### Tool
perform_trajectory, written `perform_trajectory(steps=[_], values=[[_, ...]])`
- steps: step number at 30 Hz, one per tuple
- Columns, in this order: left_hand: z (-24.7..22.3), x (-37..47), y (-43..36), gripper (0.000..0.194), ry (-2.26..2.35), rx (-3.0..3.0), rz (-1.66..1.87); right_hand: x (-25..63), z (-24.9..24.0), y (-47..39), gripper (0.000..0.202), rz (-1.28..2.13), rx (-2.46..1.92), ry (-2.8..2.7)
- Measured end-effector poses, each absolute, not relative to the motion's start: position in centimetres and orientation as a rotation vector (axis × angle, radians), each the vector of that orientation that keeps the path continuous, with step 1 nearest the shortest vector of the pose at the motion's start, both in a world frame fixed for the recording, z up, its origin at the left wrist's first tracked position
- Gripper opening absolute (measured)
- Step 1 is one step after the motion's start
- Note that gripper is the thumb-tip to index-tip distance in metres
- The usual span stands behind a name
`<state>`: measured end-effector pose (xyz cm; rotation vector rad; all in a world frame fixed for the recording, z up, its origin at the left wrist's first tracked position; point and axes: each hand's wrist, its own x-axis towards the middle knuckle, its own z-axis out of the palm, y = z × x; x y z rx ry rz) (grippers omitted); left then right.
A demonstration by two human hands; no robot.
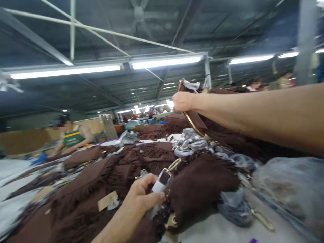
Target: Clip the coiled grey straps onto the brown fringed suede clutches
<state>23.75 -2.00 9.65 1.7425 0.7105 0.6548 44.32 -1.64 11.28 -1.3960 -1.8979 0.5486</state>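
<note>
Brown fringed bag (202, 184) lies on the surface (227, 229), immediately right of the left hand (141, 195), whose fingers pinch its wrapped strap fitting (163, 180). Right hand (182, 101) is raised farther away, fingers clamped on a gold-trimmed strap (193, 125); its long axis descends rightward toward the pile.

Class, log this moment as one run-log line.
left hand: pinches white tag by gold clasp | right hand: lifts brown strap | table: brown fringed bags
</note>
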Motion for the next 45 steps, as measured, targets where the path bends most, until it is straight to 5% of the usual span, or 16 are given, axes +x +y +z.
perform_trajectory(steps=[5, 8, 12, 21, 34, 45], values=[[7.9, 12.8, -2.4, 0.006, 1.476, 2.407, 0.645, 28.9, -1.6, -4.9, 0.024, 1.047, -1.163, -1.913], [3.5, 8.6, -3.5, 0.031, 1.769, 2.599, 0.426, 25.7, -4.9, -6.6, 0.033, 1.379, -1.120, -1.634], [-1.3, 6.2, -5.1, 0.052, 1.700, 2.558, 0.425, 25.7, -5.0, -6.7, 0.036, 1.518, -1.106, -1.363], [-2.4, 7.5, -6.0, 0.022, 1.719, 2.369, 0.620, 25.2, -5.0, -7.0, 0.036, 1.476, -1.157, -1.333], [-3.9, 8.2, -7.6, 0.018, 1.719, 2.514, 0.794, 25.0, -4.6, -7.2, 0.035, 1.444, -1.179, -1.351], [-1.4, 11.3, -6.2, 0.028, 1.791, 1.946, 0.693, 24.8, -5.2, -7.5, 0.033, 1.310, -1.162, -1.508]])
